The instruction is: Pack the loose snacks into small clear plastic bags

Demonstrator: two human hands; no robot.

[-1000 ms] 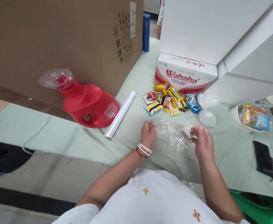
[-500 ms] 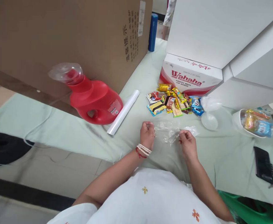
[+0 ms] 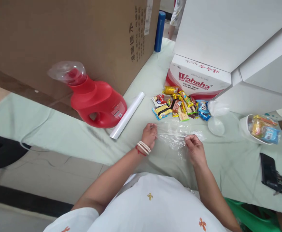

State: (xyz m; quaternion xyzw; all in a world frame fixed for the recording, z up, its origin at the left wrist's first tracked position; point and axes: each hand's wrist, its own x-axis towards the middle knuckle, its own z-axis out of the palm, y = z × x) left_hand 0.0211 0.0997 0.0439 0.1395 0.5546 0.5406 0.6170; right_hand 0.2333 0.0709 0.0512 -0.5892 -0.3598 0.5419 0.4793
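A crumpled sheet of clear plastic film (image 3: 173, 138) is stretched between my two hands over the pale green cloth (image 3: 66, 135). My left hand (image 3: 149, 134), with bead bracelets at the wrist, is closed in a pinch on the film's left edge. At the film's right edge my right hand (image 3: 194, 148) is closed in a pinch as well. Just beyond the film lies a pile of several wrapped snacks (image 3: 178, 104).
A red detergent jug (image 3: 95, 100) and a white roll (image 3: 127, 115) lie to the left, under a big cardboard box (image 3: 66, 42). A Wahaha carton (image 3: 196, 80), a clear bowl (image 3: 215, 126), a cup of snacks (image 3: 258, 129), a phone with keys (image 3: 268, 172) are right.
My right hand moved left, from a small white cup to the film's right edge, and pinched it. Both hands now hold the film stretched wider between them.
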